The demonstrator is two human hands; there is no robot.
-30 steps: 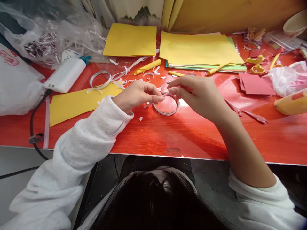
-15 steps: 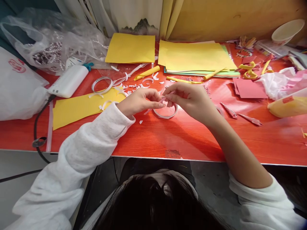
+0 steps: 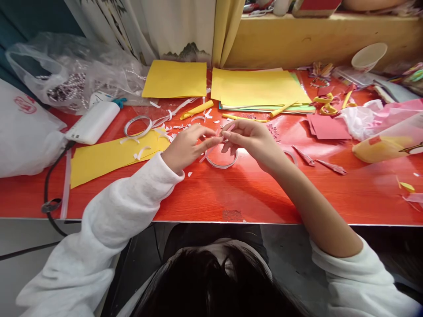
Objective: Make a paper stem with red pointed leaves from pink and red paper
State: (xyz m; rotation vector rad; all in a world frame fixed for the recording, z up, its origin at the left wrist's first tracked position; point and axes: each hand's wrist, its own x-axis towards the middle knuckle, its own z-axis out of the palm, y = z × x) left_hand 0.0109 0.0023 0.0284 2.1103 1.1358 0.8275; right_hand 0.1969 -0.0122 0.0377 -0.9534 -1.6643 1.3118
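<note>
My left hand [image 3: 190, 145] and my right hand [image 3: 251, 141] meet above the red table, fingertips close together. A thin pink strip [image 3: 231, 127] sticks up from the pinch of my right thumb and forefinger. The left thumb and forefinger close on the other end of this strip, mostly hidden by the fingers. Just under the hands lies a slim pale ring [image 3: 222, 166], like a nearly used-up tape roll, partly covered by my right fingers. Left of my hands, a second whitish tape ring [image 3: 126, 128] rests by a yellow paper sheet [image 3: 99, 163].
White paper scraps [image 3: 172, 132] litter the red table [image 3: 198, 198]. Behind are yellow sheets [image 3: 251, 86] and rolled yellow paper [image 3: 197, 109]. To the right lie red paper squares [image 3: 330, 127], twisted pink pieces [image 3: 303, 156] and yellow-handled scissors [image 3: 327, 108]. A white power bank [image 3: 94, 123] and plastic bags [image 3: 29, 132] stand left.
The view has tilted up a little, showing the shelf at the back. My hands stay together over the ring; the pink strip now shows above my right fingertips.
</note>
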